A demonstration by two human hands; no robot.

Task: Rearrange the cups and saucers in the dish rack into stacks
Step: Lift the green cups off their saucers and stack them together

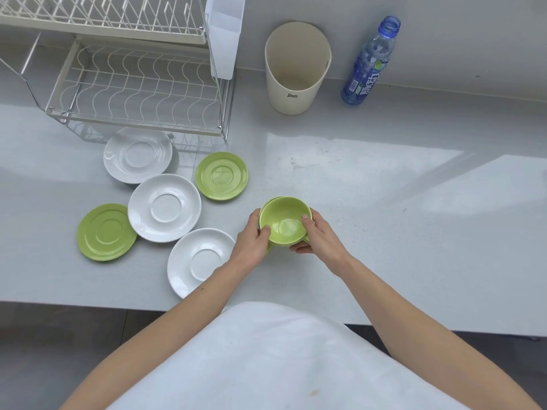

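Observation:
A green cup (284,221) sits nested in a second green cup, whose rim shows just behind it, on the grey counter. My left hand (254,242) grips the stack's left side and my right hand (318,236) grips its right side, thumb on the rim. Left of the cups lie loose saucers: a green saucer (222,176), another green saucer (106,232), and three white saucers (138,154), (164,208), (199,261). A grey edge shows under the far white saucer. The white wire dish rack (139,84) stands at the back left with nothing in it.
A cream tumbler (296,72) and an uncapped blue plastic bottle (370,63) stand by the back wall. A white cutlery holder (225,34) hangs on the rack's right end. The counter's front edge (88,304) runs just below the nearest white saucer.

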